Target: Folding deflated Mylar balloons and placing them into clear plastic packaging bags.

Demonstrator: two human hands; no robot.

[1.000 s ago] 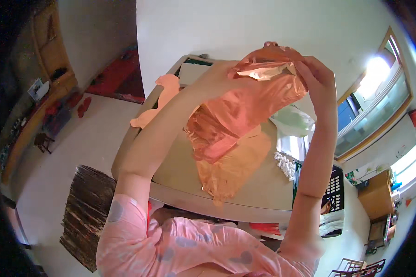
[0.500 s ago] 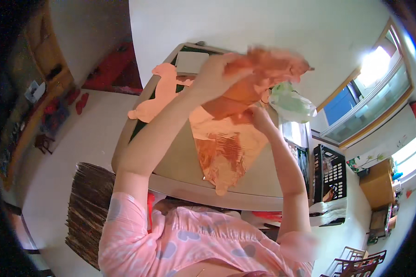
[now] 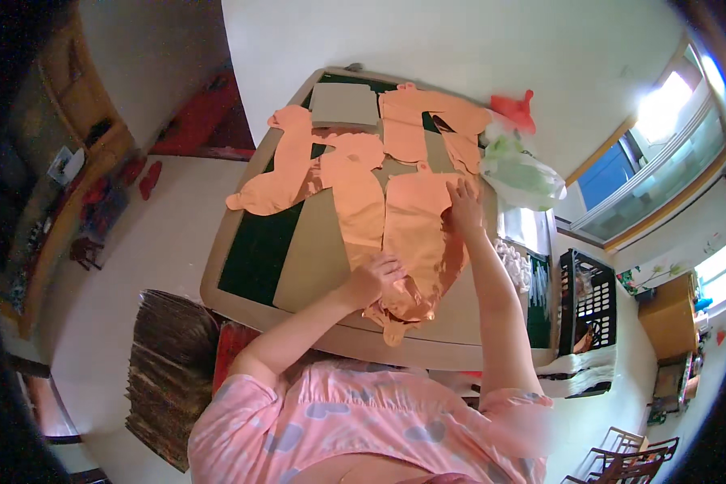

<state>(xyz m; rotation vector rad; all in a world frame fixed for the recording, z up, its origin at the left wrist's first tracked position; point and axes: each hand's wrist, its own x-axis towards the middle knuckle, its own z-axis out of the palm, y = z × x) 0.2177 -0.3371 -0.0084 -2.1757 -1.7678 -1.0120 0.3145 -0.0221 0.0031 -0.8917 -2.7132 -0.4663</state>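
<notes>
A flat, uninflated rose-gold foil balloon lies on the table in front of me, its crumpled lower end near the front edge. My left hand rests on its lower left edge, with the fingers apart against the foil. On the balloon's upper right edge lies my right hand, fingers spread. Just left of it, partly under it, is another foil balloon. A curved balloon lies at the table's left side, and a further foil piece is spread at the back.
A grey rectangular pad sits at the table's back. Beside the right edge are a white-and-green plastic bag, a red piece and a black basket. A brown ridged stack stands on the floor at left.
Both hands have come down toward me from the raised foil bundle at the back. Foil now lies spread at the back of the table, and another balloon lies flat under my hands.
</notes>
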